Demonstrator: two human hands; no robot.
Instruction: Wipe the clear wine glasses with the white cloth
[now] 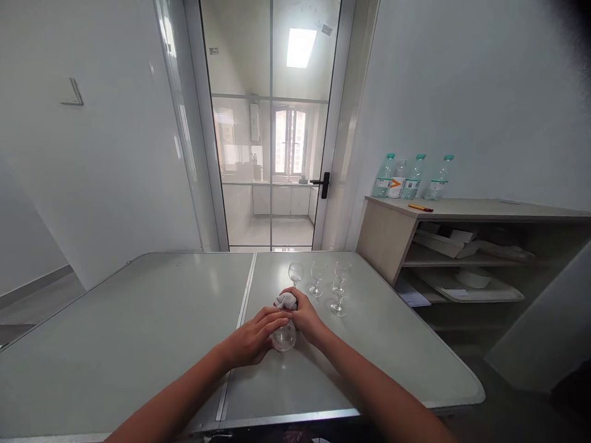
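My left hand (253, 337) is closed around a clear stemmed glass (283, 337) held above the grey table (138, 332), its bowl toward me. My right hand (305, 315) grips a crumpled white cloth (286, 301) pressed against the far end of that glass. Several more clear stemmed glasses stand upright just beyond the hands: one (296, 272) behind the cloth, one (317, 277) to its right, and two (340, 292) further right.
A seam (244, 301) runs down the middle of the table. A wooden shelf unit (462, 246) at the right carries water bottles (410, 177), a pen and papers. A glass door (272, 123) stands behind the table; white walls on both sides.
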